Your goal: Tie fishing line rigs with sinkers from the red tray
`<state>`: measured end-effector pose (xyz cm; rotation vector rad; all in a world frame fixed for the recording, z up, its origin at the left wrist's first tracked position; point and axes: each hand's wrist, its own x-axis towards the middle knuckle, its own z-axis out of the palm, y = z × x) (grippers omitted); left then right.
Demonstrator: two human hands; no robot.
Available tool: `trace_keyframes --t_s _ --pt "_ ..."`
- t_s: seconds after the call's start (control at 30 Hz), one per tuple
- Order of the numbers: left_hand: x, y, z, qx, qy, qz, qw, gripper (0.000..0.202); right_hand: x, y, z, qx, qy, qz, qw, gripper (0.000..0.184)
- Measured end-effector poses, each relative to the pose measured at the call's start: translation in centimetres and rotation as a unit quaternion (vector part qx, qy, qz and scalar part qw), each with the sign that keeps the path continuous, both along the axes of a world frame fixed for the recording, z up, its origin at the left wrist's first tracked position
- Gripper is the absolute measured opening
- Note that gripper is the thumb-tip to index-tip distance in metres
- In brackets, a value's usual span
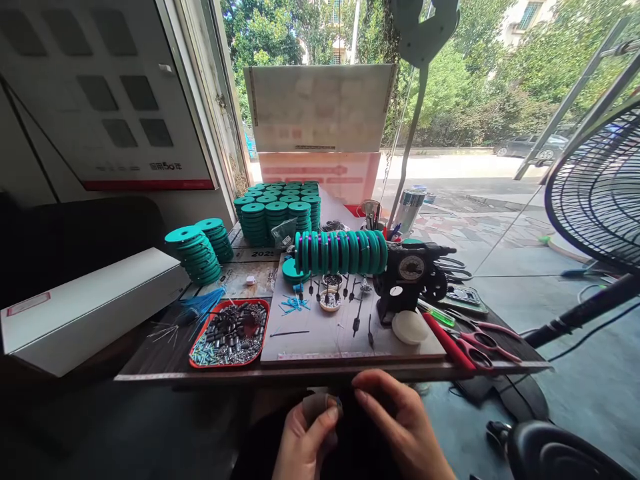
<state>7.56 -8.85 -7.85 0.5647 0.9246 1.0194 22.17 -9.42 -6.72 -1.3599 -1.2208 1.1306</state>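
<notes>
Below the table's front edge, my left hand (313, 437) is closed in a pinch, thumb against forefinger. A grey strip (316, 404) lies around its forefinger, and a tiny bluish bit shows at the fingertips, too small to name. Just to the right, my right hand (400, 420) has thumb and forefinger tips nearly together; anything between them is too thin to see. On the table ahead, a black winding machine (411, 273) carries a row of teal spools (341, 252). Several black fishing-rig pieces (357, 320) hang or lie on the white board (305, 343) below the spools.
A red-rimmed tray (267, 333) of small metal parts stands left of the board. Stacked teal spools (265, 223) fill the back left, beside a long white box (95, 307). Pink-handled scissors (483, 343) and a red-handled tool (450, 343) lie right. A fan (600, 187) stands far right.
</notes>
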Motion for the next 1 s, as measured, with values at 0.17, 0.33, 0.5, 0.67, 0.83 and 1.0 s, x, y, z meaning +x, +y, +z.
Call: trace_keyframes --t_s 0.17,0.33,0.5,0.67,0.83,1.0 --pt "-0.4 -0.1 0.2 -0.021 0.024 0.000 0.999 0.036 0.3 -0.9 -1.6 -0.059 0.082 -0.005 0.995 0.045" --pt "-1.4 0.3 0.8 0.007 0.086 -0.018 0.996 0.040 -1.1 -0.3 -2.0 -0.104 0.181 0.085 0.974 0.059" --pt "-2.5 0.7 1.6 0.053 0.148 0.013 0.987 0.036 -2.7 0.9 -0.6 -0.123 0.271 0.121 0.947 0.060" --pt "-3.2 1.2 2.7 0.125 0.233 0.043 0.964 0.030 -3.6 2.0 0.1 -0.120 0.277 0.130 0.944 0.055" --pt "-3.3 1.1 2.1 0.210 0.298 0.011 0.931 0.025 -3.3 2.2 -0.6 -0.102 0.263 0.153 0.947 0.052" --pt "-2.7 1.0 1.1 0.213 0.312 0.050 0.924 0.023 -3.0 2.3 -0.5 -0.091 0.223 0.134 0.961 0.047"
